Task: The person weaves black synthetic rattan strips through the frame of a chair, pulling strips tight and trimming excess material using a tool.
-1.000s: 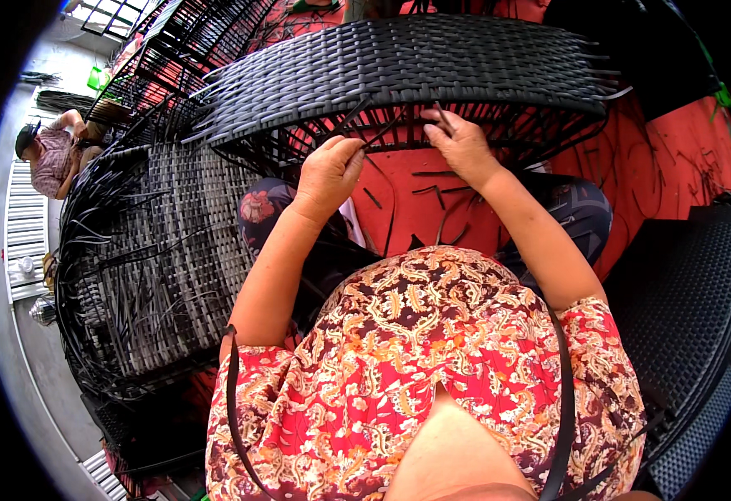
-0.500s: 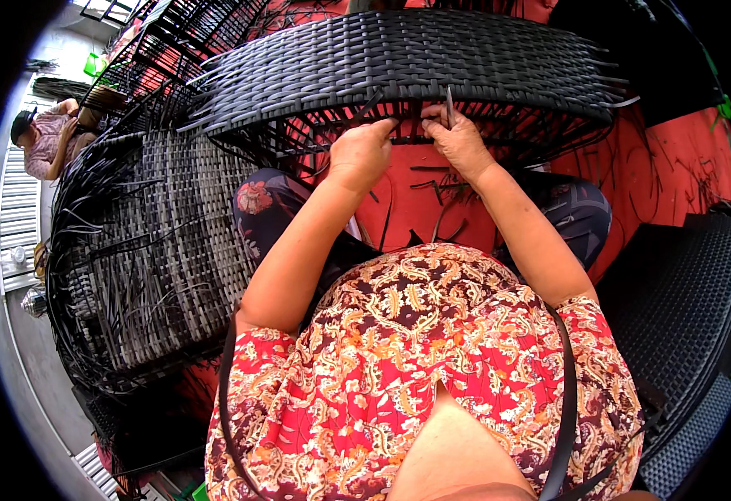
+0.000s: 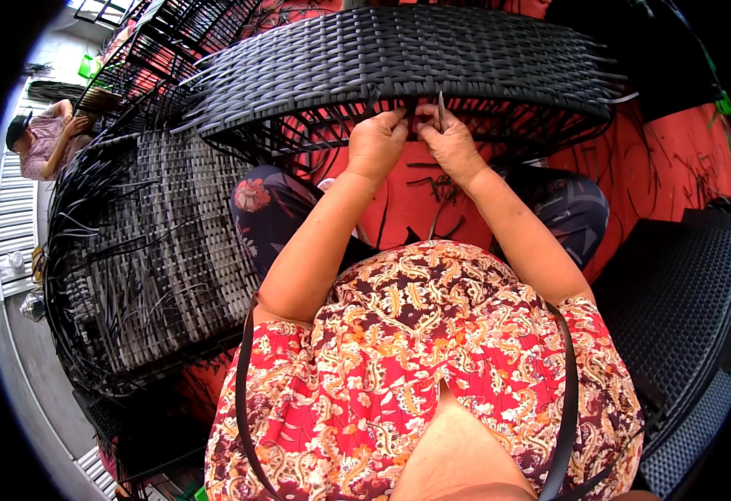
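Note:
A curved panel of dark woven strips (image 3: 399, 54) lies across in front of me, loose strip ends sticking out at both sides. At its near edge, over the open bars of its frame, both my hands are close together. My left hand (image 3: 374, 149) is closed in a pinch just under the wrapped edge; what it holds, if anything, I cannot make out. In my right hand (image 3: 453, 150) a slim pointed metal blade (image 3: 441, 110) stands upright between the fingers, its tip against the edge. A short black strip end (image 3: 372, 102) sticks up left of the hands.
A grey woven piece (image 3: 173, 250) with many loose strips stands at my left. Dark woven panels (image 3: 674, 309) are stacked at my right. Strip scraps (image 3: 657, 171) litter the red floor (image 3: 582, 179). Another person (image 3: 46, 142) sits at the far left.
My left hand has moved a little right, closer to the right hand. My right hand and the blade have shifted slightly left and down.

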Available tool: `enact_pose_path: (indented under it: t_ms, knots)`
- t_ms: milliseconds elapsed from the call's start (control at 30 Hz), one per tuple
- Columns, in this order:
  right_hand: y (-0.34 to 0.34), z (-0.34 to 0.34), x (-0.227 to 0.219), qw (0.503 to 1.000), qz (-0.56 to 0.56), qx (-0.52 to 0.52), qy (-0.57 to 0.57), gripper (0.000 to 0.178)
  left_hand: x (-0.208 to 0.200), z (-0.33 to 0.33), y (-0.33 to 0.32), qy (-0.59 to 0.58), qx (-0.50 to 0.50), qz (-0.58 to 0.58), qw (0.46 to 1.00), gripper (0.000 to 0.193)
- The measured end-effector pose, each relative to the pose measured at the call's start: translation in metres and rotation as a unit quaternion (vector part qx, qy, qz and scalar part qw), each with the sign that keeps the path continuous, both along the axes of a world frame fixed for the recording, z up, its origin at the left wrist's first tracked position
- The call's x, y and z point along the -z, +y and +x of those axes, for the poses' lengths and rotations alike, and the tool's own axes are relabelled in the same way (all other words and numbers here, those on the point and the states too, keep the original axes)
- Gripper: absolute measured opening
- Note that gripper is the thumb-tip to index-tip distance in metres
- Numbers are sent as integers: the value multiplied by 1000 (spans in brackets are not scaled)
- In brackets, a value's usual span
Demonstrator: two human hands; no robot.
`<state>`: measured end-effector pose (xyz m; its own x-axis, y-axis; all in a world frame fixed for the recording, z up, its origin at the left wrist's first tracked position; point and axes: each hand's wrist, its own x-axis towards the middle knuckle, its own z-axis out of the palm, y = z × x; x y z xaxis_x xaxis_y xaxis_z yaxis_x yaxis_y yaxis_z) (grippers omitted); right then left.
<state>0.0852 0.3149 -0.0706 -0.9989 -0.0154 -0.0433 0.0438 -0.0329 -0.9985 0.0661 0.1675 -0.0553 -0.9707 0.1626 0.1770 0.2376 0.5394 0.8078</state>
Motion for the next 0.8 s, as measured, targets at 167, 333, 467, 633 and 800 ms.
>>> enact_pose_path:
  t_ms: [167,333,467,633,800]
  knots:
    - [-1,1,-4,999,-23,4,-27,27,4,-1,-6,-51,56,116,990,29]
    - [2,12,-3,997,69,15,15,27,-5,-11,-4,-324,110,165,925,29]
    - [1,27,-9,994,70,41,80,27,-1,-13,-7,-291,121,126,941,25]
    - [5,17,-14,936,329,-5,126,24,21,-18,-10,-109,137,1,984,21]
    - [15,13,-22,851,511,-42,112,16,-16,3,2,-28,135,-244,960,19]
